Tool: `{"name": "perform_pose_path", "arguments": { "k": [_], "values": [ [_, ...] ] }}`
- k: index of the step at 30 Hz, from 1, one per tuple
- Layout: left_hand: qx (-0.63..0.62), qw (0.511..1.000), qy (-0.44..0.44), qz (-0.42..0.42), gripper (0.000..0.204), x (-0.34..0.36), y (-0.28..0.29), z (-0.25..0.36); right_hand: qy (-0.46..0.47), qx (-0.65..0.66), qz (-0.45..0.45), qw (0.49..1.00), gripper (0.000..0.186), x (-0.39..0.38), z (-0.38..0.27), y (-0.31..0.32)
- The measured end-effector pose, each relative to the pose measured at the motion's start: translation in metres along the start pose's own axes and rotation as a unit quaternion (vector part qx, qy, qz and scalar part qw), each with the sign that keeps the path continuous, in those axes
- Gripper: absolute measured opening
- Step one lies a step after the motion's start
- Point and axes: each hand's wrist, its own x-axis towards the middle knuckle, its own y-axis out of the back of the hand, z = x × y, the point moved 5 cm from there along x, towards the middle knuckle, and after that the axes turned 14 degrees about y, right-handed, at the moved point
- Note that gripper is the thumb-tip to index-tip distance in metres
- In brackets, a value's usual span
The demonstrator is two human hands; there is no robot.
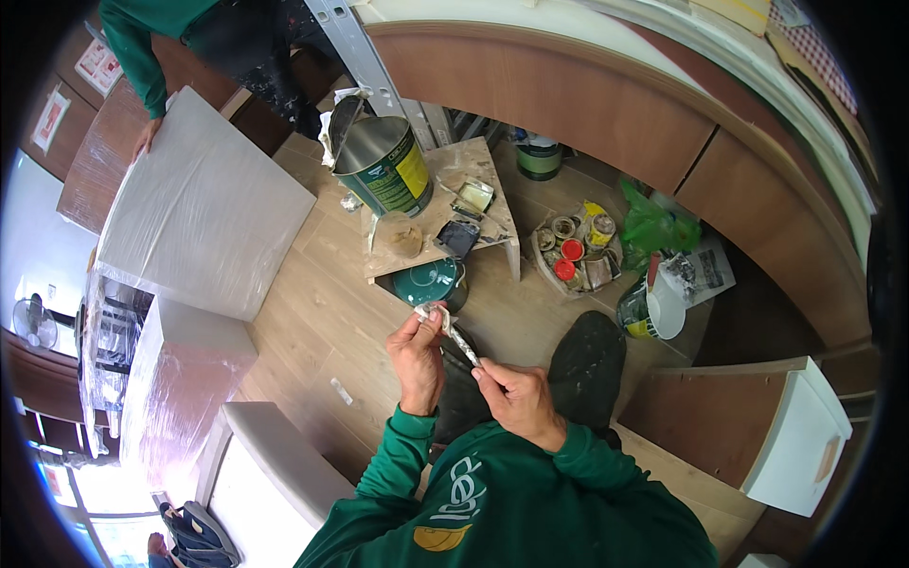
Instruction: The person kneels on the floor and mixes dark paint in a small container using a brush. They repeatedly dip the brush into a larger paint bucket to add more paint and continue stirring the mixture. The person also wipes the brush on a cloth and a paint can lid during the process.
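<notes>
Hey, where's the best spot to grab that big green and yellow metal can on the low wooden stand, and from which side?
Take the big green and yellow metal can around its round body from the floor side. It is wide, open-topped and tilted, so the rim looks a poor grip, and clutter on the low wooden stand crowds the other side.

Small paint-stained brush (463,346), tilted, bristle end wrapped in crumpled whitish rag (433,311)

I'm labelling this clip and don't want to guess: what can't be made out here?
Head view only:
- Small tool between left hand and right hand: too small to tell its kind; the fingers hide its ends.
- Green can: contents hidden under the small table.
- Other person: cut off by the top edge.
</notes>
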Motion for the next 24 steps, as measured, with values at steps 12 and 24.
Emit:
{"name": "perform_pose_path", "arguments": {
  "k": [12, 24],
  "values": [
    [-0.01, 0.999, -0.011, 0.031, 0.014, 0.046, 0.019, 0.022, -0.024, 0.022, 0.049, 0.998, 0.02, -0.009, 0.003, 0.019],
    [0.042, 0.978, 0.158, -0.13, 0.021, 0.017, 0.004, 0.022, -0.019, 0.035, 0.045, 0.998, 0.022, -0.005, 0.011, 0.02]
  ]
}}
